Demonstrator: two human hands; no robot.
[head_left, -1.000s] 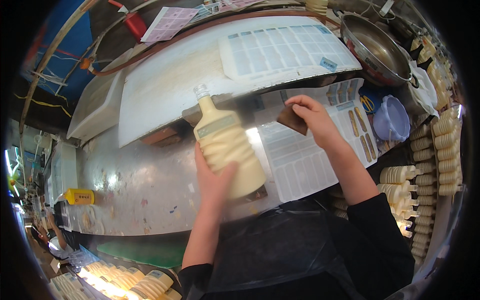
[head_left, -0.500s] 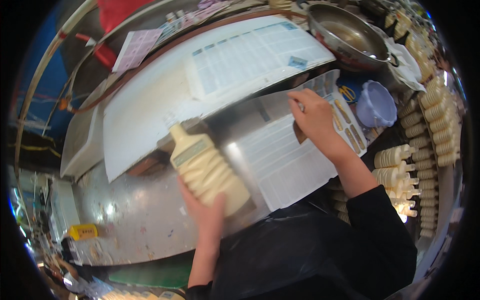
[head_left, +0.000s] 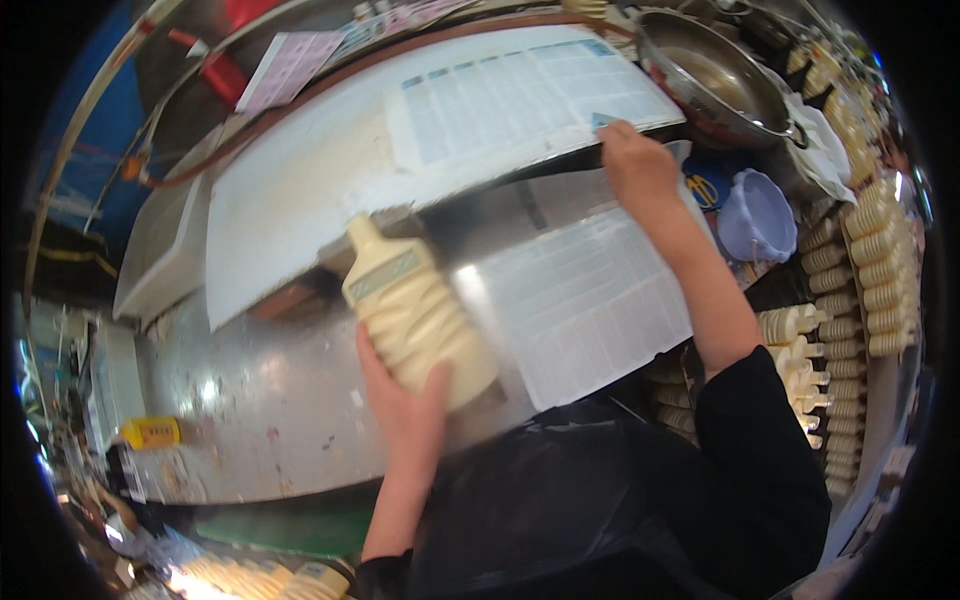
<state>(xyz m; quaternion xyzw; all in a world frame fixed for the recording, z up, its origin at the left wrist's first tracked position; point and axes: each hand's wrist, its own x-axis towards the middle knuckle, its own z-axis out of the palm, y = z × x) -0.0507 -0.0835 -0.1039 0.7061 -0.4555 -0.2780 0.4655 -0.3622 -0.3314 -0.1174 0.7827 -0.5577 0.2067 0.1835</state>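
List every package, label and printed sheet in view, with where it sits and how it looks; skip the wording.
Cream ribbed bottle: held in the left hand, grey-green label near its neck.
Label sheet: white, gridded, lying flat on the steel table.
Second label sheet: white and pale blue grid, on the raised white board; the right hand touches its corner.
Pink printed sheet: far left, tilted.
Rows of cream bottles: right edge.

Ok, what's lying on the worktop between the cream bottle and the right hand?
In the head view, a printed sheet lies flat on the shiny metal worktop between the cream bottle, held in the left hand, and the right hand.
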